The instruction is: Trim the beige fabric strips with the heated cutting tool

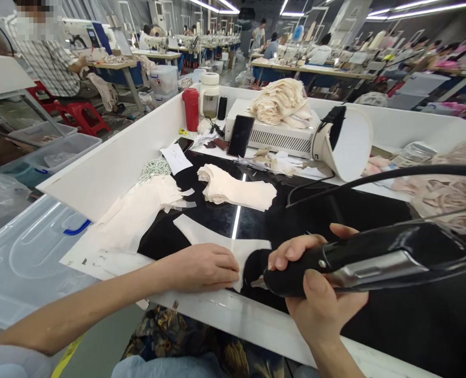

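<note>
My left hand lies palm down on a white cut fabric piece, its fingers flat and its fingertips near the piece's narrow lower end. In my right hand is a black corded handheld tool with a metal lever along its side. The tool's narrow metal tip points left, close beside the fabric edge; whether it touches cannot be made out. The fabric rests on a glossy black tabletop. Just beyond it sits a stack of pale fabric pieces.
A pile of pale fabric pieces lies at left. Behind are a phone, a red cup, a white vented box and a white lamp-like cone. A cable arches over the right side. A low white wall borders the table.
</note>
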Tool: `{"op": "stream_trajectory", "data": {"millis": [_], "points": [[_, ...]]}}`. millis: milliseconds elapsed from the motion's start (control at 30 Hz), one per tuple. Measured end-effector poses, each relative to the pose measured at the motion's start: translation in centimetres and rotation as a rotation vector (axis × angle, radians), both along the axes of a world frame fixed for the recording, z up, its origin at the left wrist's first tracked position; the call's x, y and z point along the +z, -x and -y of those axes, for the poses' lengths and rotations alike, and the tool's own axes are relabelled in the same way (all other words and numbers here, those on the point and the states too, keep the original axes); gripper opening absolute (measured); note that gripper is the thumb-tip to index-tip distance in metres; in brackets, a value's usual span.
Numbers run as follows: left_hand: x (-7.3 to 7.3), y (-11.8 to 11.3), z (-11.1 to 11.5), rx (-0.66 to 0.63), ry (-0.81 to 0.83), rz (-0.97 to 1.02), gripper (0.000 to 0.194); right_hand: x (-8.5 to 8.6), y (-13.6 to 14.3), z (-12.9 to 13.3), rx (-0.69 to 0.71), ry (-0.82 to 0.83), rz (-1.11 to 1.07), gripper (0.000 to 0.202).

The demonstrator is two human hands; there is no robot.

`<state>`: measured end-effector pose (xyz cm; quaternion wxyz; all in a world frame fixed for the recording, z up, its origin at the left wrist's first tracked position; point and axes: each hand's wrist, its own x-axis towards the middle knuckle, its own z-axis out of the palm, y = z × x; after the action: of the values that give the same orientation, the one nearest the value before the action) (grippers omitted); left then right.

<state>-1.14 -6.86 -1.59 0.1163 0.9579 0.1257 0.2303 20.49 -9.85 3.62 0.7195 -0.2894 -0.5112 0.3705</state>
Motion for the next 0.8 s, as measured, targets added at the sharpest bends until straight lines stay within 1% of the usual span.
{"op": "stream_trajectory", "data": {"millis": [67, 133, 200, 300, 400, 567, 667, 800], "points": [[0.5, 0.5, 0.4, -0.024, 0.037, -0.017, 0.016, 0.4, -0.7, -0.6, -0.050, -0.017, -0.012, 0.048], [0.8, 0.7, 0.8, -0.025, 0.054, -0.028, 0.016, 0.6, -1.4, -1.6, -0.134, -0.032, -0.043, 0.049], [1.1, 0.6, 0.9, 0.006, 0.036, -0.026, 0.016, 0.7, -2.0, -2.7, -0.203, -0.027, -0.081, 0.050], [1.3, -0.4, 0.5, 0.068, -0.028, -0.001, 0.018, 0.3, -2.5, -3.9, -0.250, -0.021, -0.098, 0.052], [1.0, -2.1, -0.3, 0.113, -0.097, -0.012, 0.021, -0.3, -2.6, -4.2, -0.252, -0.030, -0.069, 0.051], [-0.2, -4.7, -1.5, 0.144, -0.188, -0.055, 0.022, -0.8, -2.7, -4.2, -0.226, -0.047, -0.069, 0.055], [-0.8, -5.2, -1.8, 0.164, -0.211, -0.095, 0.023, -0.9, -2.8, -4.2, -0.227, -0.043, -0.062, 0.054], [-1.2, -4.9, -1.8, 0.185, -0.218, -0.136, 0.019, -1.2, -2.8, -4.3, -0.221, -0.065, -0.050, 0.049]]}}
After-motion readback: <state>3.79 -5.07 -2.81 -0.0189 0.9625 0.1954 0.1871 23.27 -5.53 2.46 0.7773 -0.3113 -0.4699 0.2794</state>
